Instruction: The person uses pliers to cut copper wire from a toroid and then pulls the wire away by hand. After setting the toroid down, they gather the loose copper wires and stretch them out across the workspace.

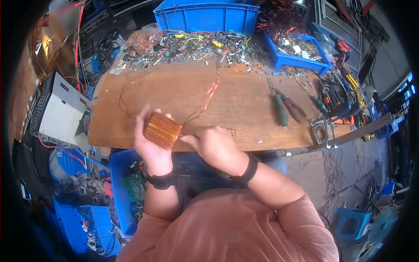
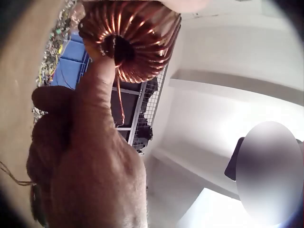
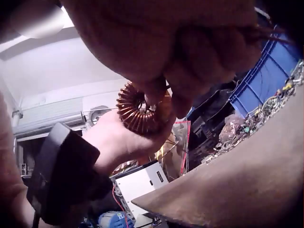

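A copper-wound ring coil point(image 1: 163, 131) lies in my left hand point(image 1: 150, 144), which grips it above the table's front edge. Bright turns of wire circle its hole in the left wrist view, where the coil point(image 2: 130, 40) shows end-on. My right hand point(image 1: 217, 146) is curled, its thumb reaching to the coil's near end; the right wrist view shows that hand point(image 3: 190, 57) right at the hole. Copper wire point(image 1: 205, 105) runs from the curled right fingers up across the wooden table. A short wire end point(image 2: 120, 107) hangs from the coil beside the right thumb.
Scrap parts point(image 1: 196, 48) pile along the table's back, before a blue crate point(image 1: 205, 17). A blue tray point(image 1: 279, 61) stands back right. A green-handled screwdriver point(image 1: 280, 109) and pliers point(image 1: 294, 109) lie at right. Below the table's left front is a blue bin point(image 1: 120, 192).
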Tool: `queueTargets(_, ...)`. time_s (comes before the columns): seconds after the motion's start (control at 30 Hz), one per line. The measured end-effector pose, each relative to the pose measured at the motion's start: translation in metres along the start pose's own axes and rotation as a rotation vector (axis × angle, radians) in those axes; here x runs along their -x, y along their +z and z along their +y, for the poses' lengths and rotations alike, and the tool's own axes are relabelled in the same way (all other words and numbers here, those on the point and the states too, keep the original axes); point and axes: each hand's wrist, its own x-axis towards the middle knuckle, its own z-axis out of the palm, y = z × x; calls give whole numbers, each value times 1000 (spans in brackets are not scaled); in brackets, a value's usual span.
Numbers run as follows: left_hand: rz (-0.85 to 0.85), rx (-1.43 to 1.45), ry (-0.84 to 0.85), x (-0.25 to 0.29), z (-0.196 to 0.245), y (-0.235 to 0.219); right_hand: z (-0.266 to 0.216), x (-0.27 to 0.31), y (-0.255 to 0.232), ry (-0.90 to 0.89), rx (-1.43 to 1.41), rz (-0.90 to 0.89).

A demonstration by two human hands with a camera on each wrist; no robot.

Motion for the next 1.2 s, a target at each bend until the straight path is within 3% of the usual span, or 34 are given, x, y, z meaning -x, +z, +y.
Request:
queueTargets(0.17, -113, 30, -53, -7, 7, -13, 9, 12, -18, 0, -202, -113)
queueTargets(0.27, -145, 30, -38, -19, 18, -23, 44, 23, -34, -11, -144, -332)
queueTargets(0.37, -183, 123, -74, -21, 25, -18, 67, 29, -34, -145, -283, -291)
queueTargets(0.5, -126, 104, -48, -21, 25, -19, 66, 25, -40, -7, -433, -400)
queueTargets(0.6, -84, 59, -21, -20, 25, -18, 59, 27, -31, -5, -428, -405)
queueTargets(0.73, -39, -11, -26, -8, 8, -9, 20, 22, -19, -68, -188, -207)
queueTargets(0.87, -62, -49, -92, 9, -11, 7, 14, 16, 11, 27, -367, -82)
queueTargets(0.97, -62, -105, -61, 11, -17, 8, 19, 18, 12, 162, -679, -87)
queueTargets(1.1, -42, -210, -4, 14, -27, 9, 37, 19, 3, 170, -780, -138)
queueTargets(1.2, -93, -251, 47, 19, -34, 10, 37, 14, -22, 111, -665, -245)
